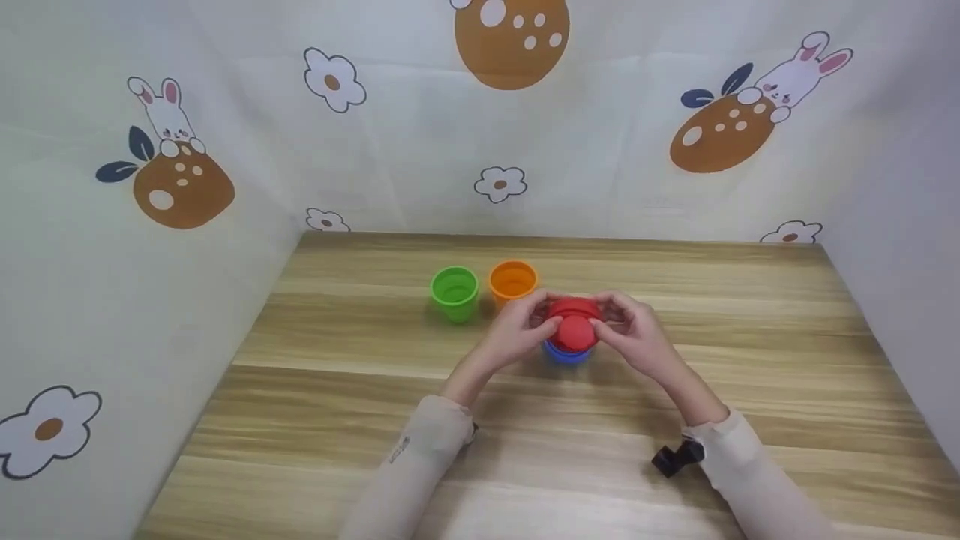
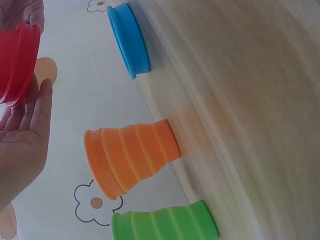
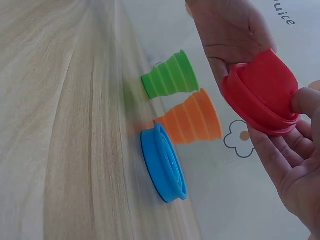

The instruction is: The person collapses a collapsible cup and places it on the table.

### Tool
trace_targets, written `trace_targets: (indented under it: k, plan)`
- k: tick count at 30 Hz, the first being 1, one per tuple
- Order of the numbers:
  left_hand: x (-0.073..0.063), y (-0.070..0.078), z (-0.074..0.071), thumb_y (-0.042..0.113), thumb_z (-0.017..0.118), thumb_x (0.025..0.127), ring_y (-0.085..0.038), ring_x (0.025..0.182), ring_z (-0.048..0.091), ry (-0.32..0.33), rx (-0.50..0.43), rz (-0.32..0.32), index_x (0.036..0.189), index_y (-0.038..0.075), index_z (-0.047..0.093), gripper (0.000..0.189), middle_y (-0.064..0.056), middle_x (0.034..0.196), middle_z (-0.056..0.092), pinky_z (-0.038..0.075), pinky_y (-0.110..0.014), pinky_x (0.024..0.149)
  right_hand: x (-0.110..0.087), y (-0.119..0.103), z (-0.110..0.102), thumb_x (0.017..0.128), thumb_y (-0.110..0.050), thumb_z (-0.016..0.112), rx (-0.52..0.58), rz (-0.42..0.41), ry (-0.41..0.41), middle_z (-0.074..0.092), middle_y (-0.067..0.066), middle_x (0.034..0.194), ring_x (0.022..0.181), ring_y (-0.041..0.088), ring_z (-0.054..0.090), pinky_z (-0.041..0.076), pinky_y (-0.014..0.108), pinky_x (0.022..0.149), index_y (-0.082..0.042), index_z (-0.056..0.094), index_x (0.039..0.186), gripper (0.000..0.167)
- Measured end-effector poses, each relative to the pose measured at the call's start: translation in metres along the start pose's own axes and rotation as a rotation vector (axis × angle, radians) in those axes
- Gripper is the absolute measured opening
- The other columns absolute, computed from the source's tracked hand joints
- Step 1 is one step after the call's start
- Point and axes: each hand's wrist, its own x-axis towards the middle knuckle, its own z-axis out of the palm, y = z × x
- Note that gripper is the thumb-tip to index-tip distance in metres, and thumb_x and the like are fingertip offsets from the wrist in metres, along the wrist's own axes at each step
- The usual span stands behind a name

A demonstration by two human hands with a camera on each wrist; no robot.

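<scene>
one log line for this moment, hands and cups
left hand: holds red cup | right hand: holds red cup | blue cup: collapsed, on table | orange cup, green cup: upright on table

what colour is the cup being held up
The held cup is red all over where visible; the right wrist view shows it best.

Through my cameras I read this place as a small screened-off tabletop booth: a flat, pale brown wood-grain tabletop (image 1: 300,427), with whitish fabric-like sheeting (image 1: 420,142) rising behind it and along both sides. The sheeting is printed with white-and-pink cartoon rabbits (image 1: 795,80), brown spotted round fruit (image 1: 512,60) and white dark-outlined flowers (image 1: 345,91). What surrounds it, I cannot tell.
</scene>
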Motion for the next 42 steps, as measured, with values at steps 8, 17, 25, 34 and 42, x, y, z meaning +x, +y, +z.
trace_targets:
  k: [8, 17, 25, 34, 42]
  plan:
    - [0.002, 0.005, 0.001, 0.007, 0.061, 0.096, -0.024, 0.104, 0.065, 0.079, 0.029, -0.019, 0.123, -0.001, 0.062, 0.028, -0.018, 0.114, 0.07, 0.059, -0.029, 0.091, -0.001, 0.003, -0.006, 0.097, 0.004, 0.054, 0.16, -0.051, -0.109, 0.069, -0.009, 0.112, 0.099, 0.001, 0.067, 0.06, 0.02, 0.08, 0.018, 0.045, 0.133, 0.04]
    - [0.002, 0.005, 0.002, 0.005, 0.06, 0.096, -0.027, 0.103, 0.066, 0.117, 0.037, 0.002, 0.12, -0.003, 0.062, 0.026, -0.019, 0.111, 0.07, 0.059, -0.031, 0.091, -0.001, 0.007, -0.008, 0.095, 0.007, 0.056, 0.277, -0.103, -0.201, 0.066, -0.013, 0.12, 0.106, 0.004, 0.067, 0.058, 0.02, 0.086, 0.022, 0.034, 0.136, 0.049]
    - [0.002, 0.007, 0.002, 0.006, 0.06, 0.096, -0.025, 0.103, 0.066, 0.12, 0.044, -0.028, 0.122, 0.0, 0.062, 0.027, -0.017, 0.113, 0.07, 0.058, -0.033, 0.093, 0.001, 0.007, -0.004, 0.093, 0.013, 0.053, 0.261, -0.143, -0.167, 0.067, -0.014, 0.116, 0.104, 0.002, 0.066, 0.057, 0.017, 0.086, 0.025, 0.035, 0.131, 0.043]
    - [0.003, 0.01, 0.001, 0.005, 0.06, 0.093, -0.025, 0.101, 0.066, 0.09, 0.056, -0.04, 0.122, 0.0, 0.062, 0.029, -0.017, 0.113, 0.069, 0.058, -0.034, 0.094, 0.001, 0.0, -0.004, 0.095, 0.007, 0.056, 0.097, -0.109, -0.126, 0.063, -0.011, 0.115, 0.103, 0.002, 0.066, 0.059, 0.019, 0.079, 0.013, 0.046, 0.133, 0.04]
    - [0.005, 0.011, 0.002, 0.002, 0.061, 0.092, -0.025, 0.099, 0.066, 0.165, 0.026, -0.031, 0.12, -0.003, 0.063, 0.029, -0.019, 0.11, 0.07, 0.059, -0.029, 0.089, 0.003, 0.005, -0.009, 0.095, 0.008, 0.053, 0.231, -0.113, -0.19, 0.066, -0.01, 0.123, 0.11, 0.007, 0.066, 0.059, 0.023, 0.087, 0.009, 0.034, 0.146, 0.054]
